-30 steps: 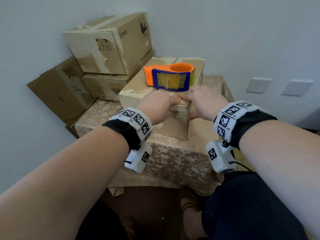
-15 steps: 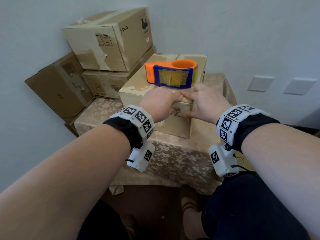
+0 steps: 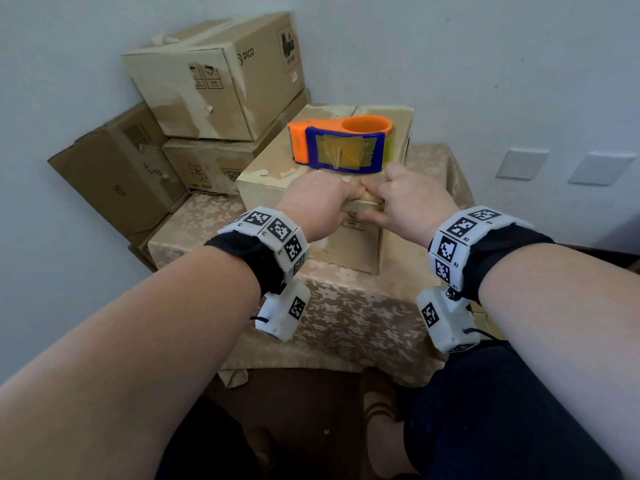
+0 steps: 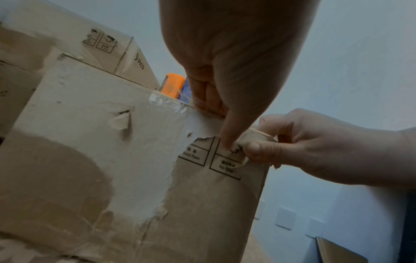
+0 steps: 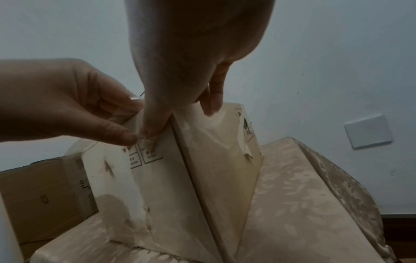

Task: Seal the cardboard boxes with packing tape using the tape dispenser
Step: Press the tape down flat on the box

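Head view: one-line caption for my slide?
Both hands, left hand and right hand, press tape over the box front edge, tape dispenser resting on top.

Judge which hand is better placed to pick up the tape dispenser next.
Probably the right hand: its fingers lie just under the tape dispenser round end on the cardboard box. The left hand sits equally near, so it's close.

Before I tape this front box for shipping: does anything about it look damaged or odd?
Yes. The front box's near face has its brown outer layer torn away, leaving a pale patch with curled scraps. Both hands, left and right, pinch a loose strip of tape at its top corner. The tape dispenser lies unused on top.
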### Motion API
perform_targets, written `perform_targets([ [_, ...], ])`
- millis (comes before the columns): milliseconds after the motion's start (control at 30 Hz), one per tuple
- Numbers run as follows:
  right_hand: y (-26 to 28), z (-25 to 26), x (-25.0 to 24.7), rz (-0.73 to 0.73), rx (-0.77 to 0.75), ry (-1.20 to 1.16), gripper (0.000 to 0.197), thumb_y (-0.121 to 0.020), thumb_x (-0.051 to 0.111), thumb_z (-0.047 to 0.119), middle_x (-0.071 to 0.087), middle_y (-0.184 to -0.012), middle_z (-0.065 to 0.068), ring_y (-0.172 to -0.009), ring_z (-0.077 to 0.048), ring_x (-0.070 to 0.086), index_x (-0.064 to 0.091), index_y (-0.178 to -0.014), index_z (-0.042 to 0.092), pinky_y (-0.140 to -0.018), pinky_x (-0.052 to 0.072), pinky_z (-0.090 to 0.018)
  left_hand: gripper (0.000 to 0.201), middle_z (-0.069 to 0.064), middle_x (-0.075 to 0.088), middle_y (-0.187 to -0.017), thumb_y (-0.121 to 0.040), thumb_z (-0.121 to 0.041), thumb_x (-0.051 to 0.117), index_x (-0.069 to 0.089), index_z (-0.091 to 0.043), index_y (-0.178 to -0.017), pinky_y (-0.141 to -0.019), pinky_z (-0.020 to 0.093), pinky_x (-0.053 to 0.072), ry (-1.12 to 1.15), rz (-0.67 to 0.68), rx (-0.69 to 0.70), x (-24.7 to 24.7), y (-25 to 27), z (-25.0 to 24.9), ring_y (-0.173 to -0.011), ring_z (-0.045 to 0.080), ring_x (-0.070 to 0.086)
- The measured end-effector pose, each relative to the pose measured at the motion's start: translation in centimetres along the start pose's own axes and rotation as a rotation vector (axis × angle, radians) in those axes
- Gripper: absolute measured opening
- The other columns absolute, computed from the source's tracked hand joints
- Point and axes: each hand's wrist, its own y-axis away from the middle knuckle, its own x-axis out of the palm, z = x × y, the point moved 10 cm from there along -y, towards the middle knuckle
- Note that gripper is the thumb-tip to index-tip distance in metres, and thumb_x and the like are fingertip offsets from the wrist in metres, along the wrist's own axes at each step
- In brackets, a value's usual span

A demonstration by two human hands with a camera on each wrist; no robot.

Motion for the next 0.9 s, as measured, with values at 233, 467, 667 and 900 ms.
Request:
perform_targets([
  [233,0.0,0.3,-0.2,0.001,-0.007,0.079,0.059,-0.090,0.044,0.059,0.031,-0.093,-0.002,-0.077,-0.021,0.047,0.046,-0.134,0.020,-0.061,0.039,-0.032,0.039,-0.002,0.067,-0.112,-0.087,-0.030,0.065,0.060,-0.031,-0.125,-0.083,0.032,0.043,0.091,-0.009,0.009,-0.4,0.1,0.2,-0.105,0.022,0.058],
  [467,0.4,0.9,-0.6,0.034,-0.026,0.144,0.060,-0.095,0.034,0.057,0.042,-0.106,-0.010,-0.088,-0.029,0.057,0.041,-0.140,0.018,-0.061,0.037,-0.034,0.032,-0.003,0.069,-0.104,-0.086,-0.029,0.065,0.065,-0.032,-0.118,-0.078,0.032,0.043,0.110,-0.038,-0.003,0.0,-0.3,0.6,-0.098,0.022,0.059],
  [667,0.9,2.3,-1.9,0.037,-0.083,0.256,0.051,-0.099,0.032,0.051,0.048,-0.099,-0.006,-0.083,-0.025,0.055,0.054,-0.123,0.012,-0.060,0.033,-0.034,0.022,-0.002,0.072,-0.094,-0.086,-0.030,0.066,0.072,-0.026,-0.106,-0.077,0.035,0.049,0.196,-0.069,-0.038,0.1,-0.4,1.1,-0.089,0.021,0.062],
  [900,2.5,4.1,-3.9,-0.034,-0.213,0.398,0.021,-0.097,0.045,0.009,0.063,-0.091,-0.006,-0.071,-0.027,0.056,0.064,-0.107,0.007,-0.044,0.014,-0.025,0.028,-0.004,0.070,-0.101,-0.089,-0.020,0.058,0.069,-0.030,-0.113,-0.075,0.029,0.042,0.120,-0.025,-0.014,-0.1,-0.5,0.4,-0.096,0.022,0.060],
])
